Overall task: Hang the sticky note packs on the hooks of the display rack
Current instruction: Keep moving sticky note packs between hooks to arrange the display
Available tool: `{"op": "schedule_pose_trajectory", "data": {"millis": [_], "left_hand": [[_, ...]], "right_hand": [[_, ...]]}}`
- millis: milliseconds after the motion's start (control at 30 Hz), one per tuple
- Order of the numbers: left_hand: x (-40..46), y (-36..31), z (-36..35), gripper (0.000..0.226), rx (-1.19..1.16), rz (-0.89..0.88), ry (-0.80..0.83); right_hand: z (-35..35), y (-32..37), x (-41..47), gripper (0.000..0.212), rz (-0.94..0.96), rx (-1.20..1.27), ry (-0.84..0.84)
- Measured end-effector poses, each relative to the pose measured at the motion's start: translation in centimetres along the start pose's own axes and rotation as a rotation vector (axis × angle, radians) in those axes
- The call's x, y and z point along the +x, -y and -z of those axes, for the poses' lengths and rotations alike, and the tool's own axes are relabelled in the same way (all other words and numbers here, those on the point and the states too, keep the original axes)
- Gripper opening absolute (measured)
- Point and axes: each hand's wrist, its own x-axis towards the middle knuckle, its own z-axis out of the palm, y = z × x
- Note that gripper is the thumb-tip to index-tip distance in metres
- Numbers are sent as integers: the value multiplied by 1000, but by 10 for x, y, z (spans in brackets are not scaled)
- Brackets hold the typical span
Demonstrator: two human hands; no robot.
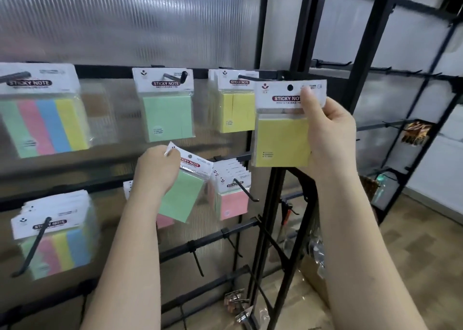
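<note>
Rack [275, 204] hooks — hung sticky-note packs [167, 104]

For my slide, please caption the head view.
Right hand lifts yellow pack toward hook; left hand holds green pack.

Your right hand [328, 131] pinches the glossy white card header of a yellow paper sticky note pack [284, 139] sealed in a clear, shiny plastic sleeve. Your left hand [156, 169] holds a green paper sticky note pack [185, 194] in the same crinkled, reflective film. The black metal rack bars [200, 244] and slim black metal hooks [244, 191] in front of you look matt and painted. Behind them, the ribbed translucent plastic wall panel [125, 21] catches a soft sheen. Low on the right, the wood-patterned floor [413, 249] looks smooth with a dull finish.
</note>
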Motion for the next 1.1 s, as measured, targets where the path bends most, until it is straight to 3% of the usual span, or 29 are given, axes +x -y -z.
{"op": "schedule_pose_trajectory", "data": {"millis": [533, 1100], "left_hand": [[-16, -16, 6, 40, -18, 146, -200], [-35, -21, 7, 32, -5, 159, -300]], "right_hand": [[-10, -12, 51, 22, 69, 16, 116], [-5, -24, 58, 25, -60, 100, 252]]}}
